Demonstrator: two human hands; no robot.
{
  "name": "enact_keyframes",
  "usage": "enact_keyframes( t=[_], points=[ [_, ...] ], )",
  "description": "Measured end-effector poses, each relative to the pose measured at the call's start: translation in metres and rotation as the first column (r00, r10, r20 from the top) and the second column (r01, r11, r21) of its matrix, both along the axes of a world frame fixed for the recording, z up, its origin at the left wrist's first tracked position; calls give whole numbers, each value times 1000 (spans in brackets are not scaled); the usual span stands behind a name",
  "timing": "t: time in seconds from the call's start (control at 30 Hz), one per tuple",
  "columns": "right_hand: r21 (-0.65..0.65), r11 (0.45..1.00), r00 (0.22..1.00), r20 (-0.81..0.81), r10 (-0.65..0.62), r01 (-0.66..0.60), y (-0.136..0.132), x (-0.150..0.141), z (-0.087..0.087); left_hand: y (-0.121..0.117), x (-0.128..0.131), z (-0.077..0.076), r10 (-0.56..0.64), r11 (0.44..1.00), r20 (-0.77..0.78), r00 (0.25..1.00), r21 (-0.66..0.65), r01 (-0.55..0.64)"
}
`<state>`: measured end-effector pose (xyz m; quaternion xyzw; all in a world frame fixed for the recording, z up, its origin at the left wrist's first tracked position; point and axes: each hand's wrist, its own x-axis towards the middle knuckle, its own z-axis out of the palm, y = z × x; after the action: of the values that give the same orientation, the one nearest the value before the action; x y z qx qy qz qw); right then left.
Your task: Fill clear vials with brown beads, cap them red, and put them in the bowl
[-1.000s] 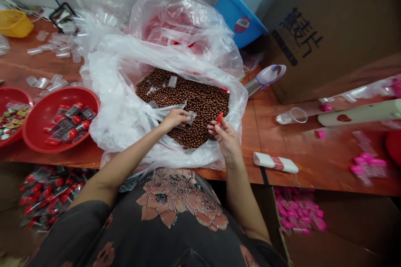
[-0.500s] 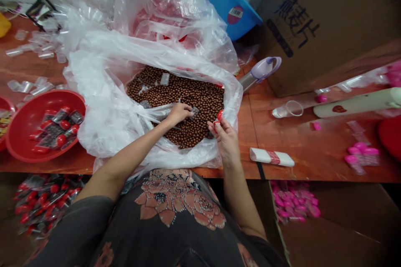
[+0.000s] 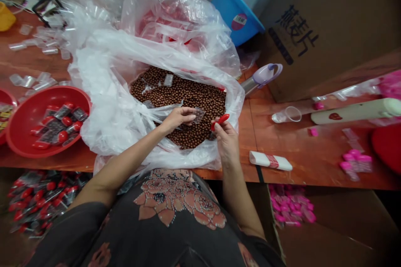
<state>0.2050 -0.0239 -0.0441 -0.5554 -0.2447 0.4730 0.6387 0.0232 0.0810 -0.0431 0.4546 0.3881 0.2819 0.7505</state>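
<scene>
Small brown balls (image 3: 200, 96) fill a white plastic bag (image 3: 97, 62) that lies wide open on the table. Over them my left hand (image 3: 179, 117) pinches a clear plastic container (image 3: 198, 114); whether anything is inside it I cannot make out. My right hand (image 3: 226, 139), at the bag's right edge, holds red caps (image 3: 222, 120) between thumb and fingers. Another clear container (image 3: 168, 80) rests on the balls farther back. To the left stands a red bowl (image 3: 19, 142) with several red-capped containers (image 3: 64, 122) filled with dark contents.
Behind the bag are a clear bag with red pieces (image 3: 166, 16) and a blue tub (image 3: 234, 12). A cardboard box (image 3: 322, 16), a lilac-topped bottle (image 3: 263, 76) and a white packet (image 3: 271, 160) are on the right. Empty clear containers (image 3: 40, 81) lie at left.
My left hand has lifted the clear container slightly, and it shows more. The red caps in my right hand have turned and stick out to the right. The view has shifted a little.
</scene>
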Motion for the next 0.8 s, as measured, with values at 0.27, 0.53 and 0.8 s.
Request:
enact_keyframes(
  t=[0.27, 0.53, 0.8],
  points=[
    [12, 986, 986, 25, 165, -165, 8, -20, 23, -31, -30, 36, 60, 997, 30, 998, 35, -61],
    [103, 977, 983, 9, 186, -186, 4, -33, 44, -45, -39, 51, 90, 991, 66, 994, 90, -96],
    [158, 967, 948, 278, 152, -201, 4, -37, 56, -53, -44, 50, 71, 985, 28, 997, 157, -74]
  ],
)
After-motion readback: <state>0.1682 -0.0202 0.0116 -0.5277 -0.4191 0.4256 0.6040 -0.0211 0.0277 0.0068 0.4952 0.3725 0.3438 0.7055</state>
